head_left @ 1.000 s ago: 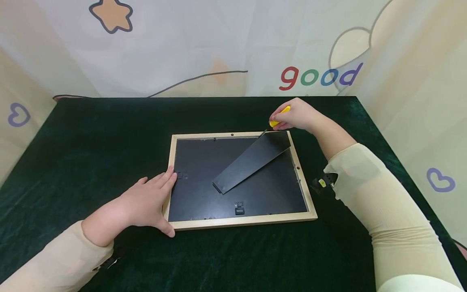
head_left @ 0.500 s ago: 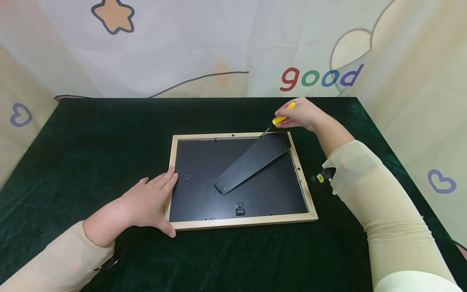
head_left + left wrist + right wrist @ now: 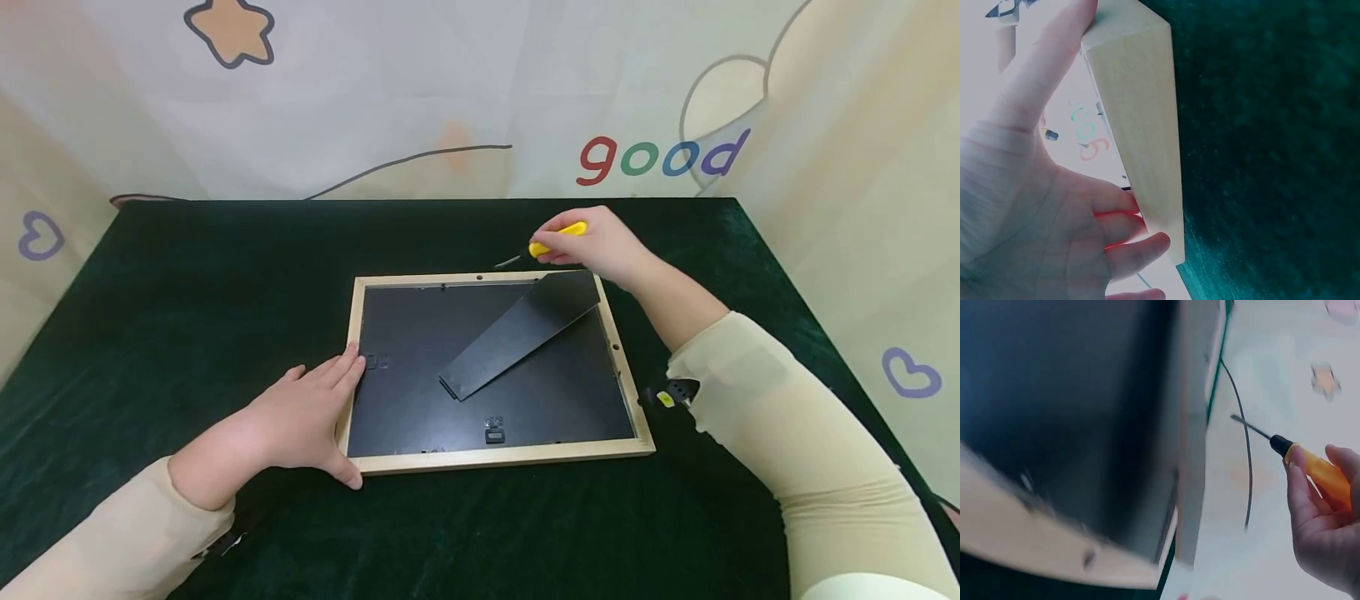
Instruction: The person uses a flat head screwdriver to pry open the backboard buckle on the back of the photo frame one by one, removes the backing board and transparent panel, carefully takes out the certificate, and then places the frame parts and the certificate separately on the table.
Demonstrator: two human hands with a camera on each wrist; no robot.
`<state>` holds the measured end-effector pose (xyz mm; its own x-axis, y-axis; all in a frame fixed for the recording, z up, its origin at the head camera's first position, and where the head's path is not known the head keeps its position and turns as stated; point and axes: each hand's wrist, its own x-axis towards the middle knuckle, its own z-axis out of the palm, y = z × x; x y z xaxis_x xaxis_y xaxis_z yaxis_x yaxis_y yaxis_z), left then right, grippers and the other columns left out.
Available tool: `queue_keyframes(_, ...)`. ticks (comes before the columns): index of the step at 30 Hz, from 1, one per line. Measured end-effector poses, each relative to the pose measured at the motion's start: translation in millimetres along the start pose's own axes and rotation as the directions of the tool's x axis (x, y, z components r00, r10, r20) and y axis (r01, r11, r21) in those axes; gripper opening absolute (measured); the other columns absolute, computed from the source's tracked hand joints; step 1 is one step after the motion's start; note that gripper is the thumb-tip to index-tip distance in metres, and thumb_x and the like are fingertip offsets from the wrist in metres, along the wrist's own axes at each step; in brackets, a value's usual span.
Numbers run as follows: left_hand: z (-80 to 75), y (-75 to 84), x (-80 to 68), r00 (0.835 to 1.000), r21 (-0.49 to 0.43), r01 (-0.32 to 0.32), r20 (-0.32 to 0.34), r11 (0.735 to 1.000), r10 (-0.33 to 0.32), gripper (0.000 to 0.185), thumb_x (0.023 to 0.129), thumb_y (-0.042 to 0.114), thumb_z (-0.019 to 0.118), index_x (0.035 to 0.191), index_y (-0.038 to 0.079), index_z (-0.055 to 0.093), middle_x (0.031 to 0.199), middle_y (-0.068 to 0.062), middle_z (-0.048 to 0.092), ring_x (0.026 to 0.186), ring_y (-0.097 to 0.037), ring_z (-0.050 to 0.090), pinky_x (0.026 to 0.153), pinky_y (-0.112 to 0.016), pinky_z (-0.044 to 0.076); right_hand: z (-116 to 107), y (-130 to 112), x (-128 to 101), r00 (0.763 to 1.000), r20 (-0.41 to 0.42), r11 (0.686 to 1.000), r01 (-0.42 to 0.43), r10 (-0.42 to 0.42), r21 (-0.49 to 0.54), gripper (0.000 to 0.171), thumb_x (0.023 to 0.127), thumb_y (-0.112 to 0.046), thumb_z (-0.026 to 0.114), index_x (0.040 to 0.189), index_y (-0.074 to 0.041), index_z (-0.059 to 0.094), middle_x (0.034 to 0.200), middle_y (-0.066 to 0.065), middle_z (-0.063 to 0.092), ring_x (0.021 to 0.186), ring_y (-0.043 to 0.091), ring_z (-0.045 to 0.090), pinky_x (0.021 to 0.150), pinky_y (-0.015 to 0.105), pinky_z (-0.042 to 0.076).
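Observation:
A picture frame with pale wooden edges lies face down, its dark backing board upward. My left hand rests with extended fingers and thumb along the frame's left edge; the left wrist view has thumb and fingers against the wooden side. Above the frame's upper right corner, my right hand grips a yellow-handled screwdriver. The screwdriver's tip points left, just beyond the frame's upper edge. A black stand leg slants across the backing, its wide end near that corner.
Dark green cloth covers the table around the frame. Small hangers, one a black hanger near the lower edge, sit on the backing. A printed curtain hangs behind the table's far edge.
My right hand first shifted slightly right, then left, carrying the screwdriver. Its tip has left the frame's upper edge beside the stand leg and moved left. The left hand and frame have stayed put.

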<state>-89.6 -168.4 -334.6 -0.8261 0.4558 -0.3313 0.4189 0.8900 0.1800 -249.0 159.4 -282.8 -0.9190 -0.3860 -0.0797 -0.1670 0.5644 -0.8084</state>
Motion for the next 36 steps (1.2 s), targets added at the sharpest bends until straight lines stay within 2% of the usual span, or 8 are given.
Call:
queue_keyframes(3, 0.3, -0.8, -0.8, 1.000, -0.009, -0.001, -0.001, 1.000, 0.001, 0.124, 0.042, 0.071, 0.062, 0.134, 0.002, 0.017, 0.140, -0.013, 0.007, 0.124, -0.030, 0.018, 0.091, -0.057, 0.017, 21, -9, -6, 0.995, 0.048, 0.984, 0.092, -0.086, -0.153, 0.030, 0.079, -0.033, 0.058, 0.102, -0.014, 0.060, 0.095, 0.000, 0.060, 0.080, 0.014, 0.054, 0.071, 0.025, 0.045)
queue_keyframes(7, -0.5, -0.9, -1.6, 1.000, -0.012, -0.013, -0.007, 1.000, 0.013, 0.124, 0.042, 0.072, 0.061, 0.134, 0.002, 0.017, 0.140, -0.013, 0.006, 0.124, -0.030, 0.017, 0.091, -0.056, 0.017, 46, -16, -14, 0.976, 0.107, 0.931, 0.214, -0.190, -0.297, 0.029, 0.081, -0.026, 0.057, 0.107, -0.015, 0.059, 0.100, -0.001, 0.058, 0.082, 0.015, 0.048, 0.068, 0.024, 0.043)
queue_keyframes(11, -1.4, -0.6, -1.7, 1.000, -0.010, -0.013, -0.005, 1.000, 0.013, 0.124, 0.042, 0.073, 0.060, 0.135, 0.002, 0.016, 0.140, -0.012, 0.007, 0.124, -0.030, 0.017, 0.091, -0.056, 0.018, 63, -21, -21, 0.957, 0.171, 0.891, 0.280, -0.233, -0.358, 0.033, 0.082, -0.024, 0.055, 0.113, -0.014, 0.055, 0.106, 0.000, 0.057, 0.088, 0.014, 0.051, 0.075, 0.023, 0.044)
queue_keyframes(16, -1.8, 0.1, -1.1, 1.000, -0.005, 0.004, -0.004, 1.000, -0.004, 0.125, 0.041, 0.072, 0.062, 0.135, 0.003, 0.016, 0.140, -0.011, 0.006, 0.124, -0.029, 0.017, 0.092, -0.055, 0.018, 75, -22, -23, 0.939, 0.201, 0.853, 0.339, -0.280, -0.397, 0.031, 0.083, -0.022, 0.055, 0.113, -0.014, 0.056, 0.114, 0.002, 0.052, 0.103, 0.014, 0.047, 0.084, 0.026, 0.039)
queue_keyframes(24, -0.3, -0.5, -0.9, 1.000, -0.010, -0.015, -0.014, 1.000, 0.015, 0.124, 0.042, 0.072, 0.061, 0.134, 0.002, 0.017, 0.140, -0.012, 0.007, 0.124, -0.030, 0.018, 0.092, -0.056, 0.018, 88, -18, -20, 0.926, 0.221, 0.827, 0.374, -0.306, -0.421, 0.028, 0.083, -0.020, 0.054, 0.110, -0.013, 0.057, 0.118, 0.004, 0.050, 0.108, 0.015, 0.045, 0.085, 0.027, 0.038)
queue_keyframes(27, 0.6, -0.6, -0.9, 1.000, -0.009, -0.017, -0.019, 1.000, 0.017, 0.124, 0.041, 0.072, 0.061, 0.134, 0.002, 0.018, 0.140, -0.012, 0.008, 0.124, -0.030, 0.018, 0.092, -0.055, 0.018, 92, -18, -19, 0.924, 0.226, 0.807, 0.380, -0.309, -0.451, 0.028, 0.084, -0.018, 0.053, 0.111, -0.012, 0.057, 0.122, 0.006, 0.046, 0.111, 0.016, 0.042, 0.088, 0.028, 0.036)
queue_keyframes(33, 1.5, -0.7, -1.4, 1.000, -0.009, -0.001, -0.013, 1.000, 0.001, 0.125, 0.040, 0.072, 0.061, 0.135, 0.004, 0.017, 0.140, -0.011, 0.007, 0.124, -0.029, 0.017, 0.092, -0.055, 0.018, 99, -20, -19, 0.929, 0.230, 0.752, 0.370, -0.291, -0.546, 0.029, 0.086, -0.019, 0.050, 0.114, -0.013, 0.055, 0.126, 0.005, 0.042, 0.106, 0.016, 0.047, 0.087, 0.027, 0.036)
queue_keyframes(36, 0.8, -1.0, -1.5, 1.000, -0.006, 0.001, -0.010, 1.000, -0.001, 0.125, 0.040, 0.072, 0.061, 0.135, 0.003, 0.017, 0.140, -0.011, 0.006, 0.124, -0.029, 0.017, 0.092, -0.055, 0.017, 101, -20, -19, 0.931, 0.220, 0.742, 0.365, -0.291, -0.562, 0.030, 0.086, -0.020, 0.050, 0.114, -0.012, 0.054, 0.125, 0.005, 0.043, 0.108, 0.016, 0.045, 0.087, 0.027, 0.036)
